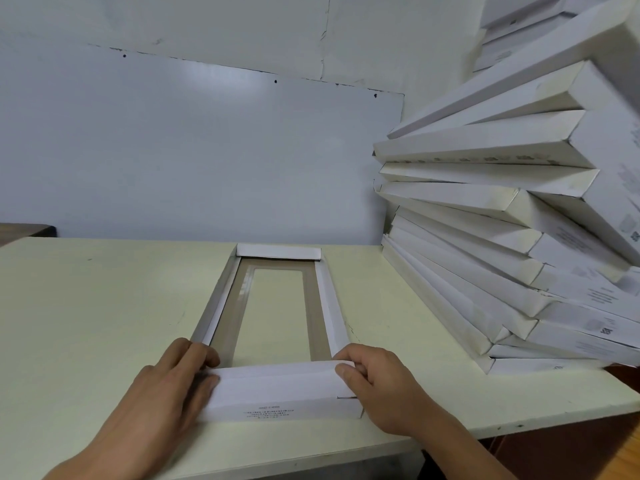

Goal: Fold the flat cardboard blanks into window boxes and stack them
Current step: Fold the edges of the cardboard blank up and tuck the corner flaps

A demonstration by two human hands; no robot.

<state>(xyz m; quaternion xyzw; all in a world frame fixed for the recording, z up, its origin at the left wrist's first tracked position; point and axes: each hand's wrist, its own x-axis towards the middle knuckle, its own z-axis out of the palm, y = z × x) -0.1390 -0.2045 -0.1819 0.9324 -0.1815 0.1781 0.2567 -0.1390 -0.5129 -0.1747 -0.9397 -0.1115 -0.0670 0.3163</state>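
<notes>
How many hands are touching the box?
2. The left hand holds the near-left corner of the box, the right hand pinches its near-right corner.

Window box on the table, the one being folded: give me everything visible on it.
The window box is a long, narrow tray of white cardboard with a brownish-grey inside, lying flat on the cream table, running away from the person. A clear rectangular window fills its floor. The far end flap and both long side walls are folded up. The left hand and right hand grip the near end flap, which carries small print, at its two corners.
</notes>
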